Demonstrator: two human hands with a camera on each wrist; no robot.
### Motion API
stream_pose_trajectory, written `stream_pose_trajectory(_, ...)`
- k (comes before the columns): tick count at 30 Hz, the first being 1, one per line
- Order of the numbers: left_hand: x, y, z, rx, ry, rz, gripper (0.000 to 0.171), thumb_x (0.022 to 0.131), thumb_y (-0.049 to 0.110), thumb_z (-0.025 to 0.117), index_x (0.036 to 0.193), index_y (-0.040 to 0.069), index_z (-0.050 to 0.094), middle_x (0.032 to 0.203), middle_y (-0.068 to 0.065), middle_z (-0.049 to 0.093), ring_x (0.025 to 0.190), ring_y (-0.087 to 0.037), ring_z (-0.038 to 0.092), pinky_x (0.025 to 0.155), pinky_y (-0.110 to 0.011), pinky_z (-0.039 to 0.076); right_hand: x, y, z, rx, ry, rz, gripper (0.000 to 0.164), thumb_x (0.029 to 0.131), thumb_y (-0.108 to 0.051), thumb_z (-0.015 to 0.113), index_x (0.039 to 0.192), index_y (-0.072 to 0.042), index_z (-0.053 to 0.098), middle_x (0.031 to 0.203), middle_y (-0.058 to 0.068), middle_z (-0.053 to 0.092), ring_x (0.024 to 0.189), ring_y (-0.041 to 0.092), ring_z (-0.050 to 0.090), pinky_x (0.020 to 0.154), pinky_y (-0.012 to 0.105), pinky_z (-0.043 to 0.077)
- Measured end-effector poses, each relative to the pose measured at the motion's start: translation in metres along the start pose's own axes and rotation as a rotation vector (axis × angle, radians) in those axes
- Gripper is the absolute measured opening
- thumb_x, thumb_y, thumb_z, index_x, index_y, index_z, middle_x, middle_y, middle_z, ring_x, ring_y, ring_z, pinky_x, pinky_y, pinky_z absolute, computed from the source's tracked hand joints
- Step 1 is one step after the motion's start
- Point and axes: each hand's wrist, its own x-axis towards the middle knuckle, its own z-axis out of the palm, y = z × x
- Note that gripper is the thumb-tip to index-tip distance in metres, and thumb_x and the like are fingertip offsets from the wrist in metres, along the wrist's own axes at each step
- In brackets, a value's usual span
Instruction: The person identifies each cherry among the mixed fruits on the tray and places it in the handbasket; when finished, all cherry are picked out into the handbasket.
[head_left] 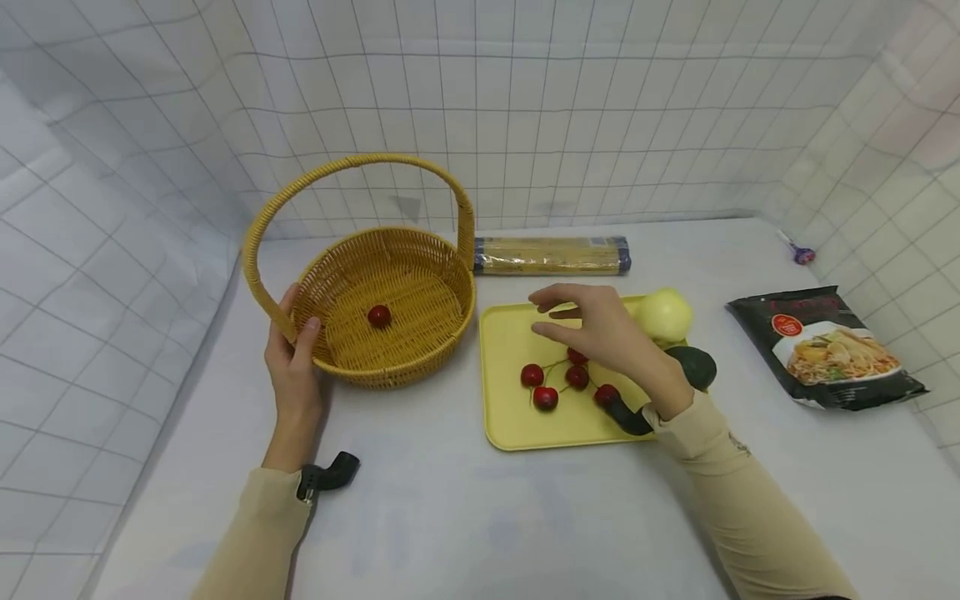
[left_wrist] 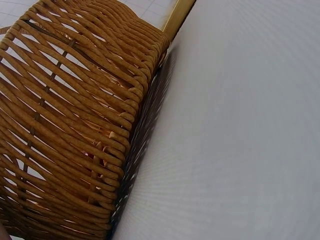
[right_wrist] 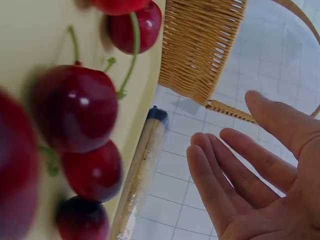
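Left hand gripping, right hand empty
From where I'm standing, the left fingers and thumb are hooked round the side of a golden-brown woven wicker basket, with one round dark-red cherry sitting inside, just inward of that thumb. The right fingers are loosely bent, thumb well apart, nothing between them. Below them is a flat pale-yellow rectangular tray, and at least five glossy red stemmed cherries lie on it, nearer the person than the fingertips. My read: this is the lining-up step between grabs. A pickup from here would call for drawing those fingers back, lowering them and pinching one cherry while the left hand keeps the basket steady.
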Motion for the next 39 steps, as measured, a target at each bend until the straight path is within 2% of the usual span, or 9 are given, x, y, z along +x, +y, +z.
stream_pose_trajectory(6,-0.001,0.0,0.001,0.04,0.014,-0.007,0.053,0.103,0.02,0.058,0.156,0.022,0.054,0.163,0.001,0.048,0.153,-0.016,0.038,0.124,-0.027,0.025,-0.012,0.006,0.003,0.04,-0.113,0.01,0.038,0.096,-0.018,0.079,0.131,-0.003,0.071,0.13,0.017,0.073,0.117,0.035,0.072,0.1,0.046,0.058)
stream_pose_trajectory(10,0.001,0.001,0.001,-0.008,0.012,-0.002,0.054,0.102,0.019,0.06,0.156,0.02,0.054,0.163,0.0,0.048,0.153,-0.017,0.038,0.123,-0.028,0.025,-0.016,0.005,0.005,0.017,-0.156,0.023,0.04,0.094,-0.017,0.081,0.13,-0.003,0.071,0.129,0.016,0.073,0.114,0.036,0.073,0.096,0.046,0.059)
stream_pose_trajectory(14,0.002,0.001,0.0,-0.051,0.017,-0.004,0.054,0.102,0.018,0.06,0.156,0.019,0.054,0.163,-0.001,0.048,0.152,-0.02,0.038,0.123,-0.031,0.025,-0.016,0.004,0.009,-0.036,-0.19,0.01,0.041,0.093,-0.021,0.083,0.13,-0.007,0.073,0.126,0.012,0.075,0.106,0.029,0.075,0.092,0.046,0.06)
stream_pose_trajectory(18,-0.002,0.001,0.001,-0.04,0.018,-0.019,0.054,0.103,0.021,0.06,0.156,0.021,0.053,0.163,0.001,0.048,0.153,-0.019,0.038,0.123,-0.031,0.025,-0.018,0.004,0.013,-0.061,-0.222,0.002,0.042,0.092,-0.023,0.084,0.129,-0.008,0.074,0.123,0.008,0.076,0.105,0.023,0.073,0.092,0.044,0.058)
stream_pose_trajectory(23,-0.009,0.023,0.008,-0.011,0.004,-0.032,0.055,0.103,0.017,0.058,0.158,0.014,0.05,0.165,-0.006,0.045,0.156,-0.022,0.035,0.124,-0.031,0.024,-0.02,0.005,0.018,-0.089,-0.219,-0.011,0.041,0.091,-0.026,0.085,0.127,-0.009,0.074,0.116,0.005,0.076,0.106,0.021,0.07,0.092,0.042,0.057)
stream_pose_trajectory(25,-0.007,0.026,0.008,0.0,0.0,-0.031,0.056,0.103,0.016,0.057,0.158,0.013,0.049,0.166,-0.007,0.044,0.156,-0.022,0.035,0.124,-0.031,0.024,-0.019,0.005,0.019,-0.096,-0.22,-0.012,0.04,0.091,-0.026,0.085,0.126,-0.009,0.075,0.111,0.004,0.076,0.104,0.02,0.07,0.09,0.042,0.057)
stream_pose_trajectory(30,0.004,0.009,0.001,-0.006,0.013,-0.011,0.055,0.103,0.02,0.06,0.157,0.019,0.052,0.164,0.0,0.046,0.155,-0.018,0.036,0.125,-0.031,0.024,-0.011,0.003,0.022,-0.104,-0.255,-0.002,0.037,0.09,-0.022,0.086,0.123,-0.008,0.076,0.107,0.002,0.076,0.101,0.019,0.069,0.09,0.04,0.056)
stream_pose_trajectory(32,0.005,0.007,-0.002,-0.015,0.016,-0.009,0.055,0.103,0.021,0.06,0.157,0.021,0.052,0.164,0.001,0.046,0.155,-0.017,0.036,0.126,-0.031,0.023,-0.009,0.002,0.025,-0.107,-0.266,-0.001,0.035,0.09,-0.02,0.086,0.121,-0.008,0.077,0.108,0.001,0.077,0.1,0.018,0.069,0.09,0.038,0.056)
stream_pose_trajectory(39,-0.004,0.002,-0.001,0.022,-0.002,-0.042,0.054,0.105,0.022,0.06,0.158,0.024,0.05,0.165,0.003,0.045,0.155,-0.018,0.037,0.126,-0.033,0.024,-0.016,0.005,0.026,-0.118,-0.29,0.011,0.031,0.088,-0.017,0.087,0.117,-0.01,0.078,0.11,-0.001,0.076,0.098,0.016,0.07,0.088,0.036,0.057)
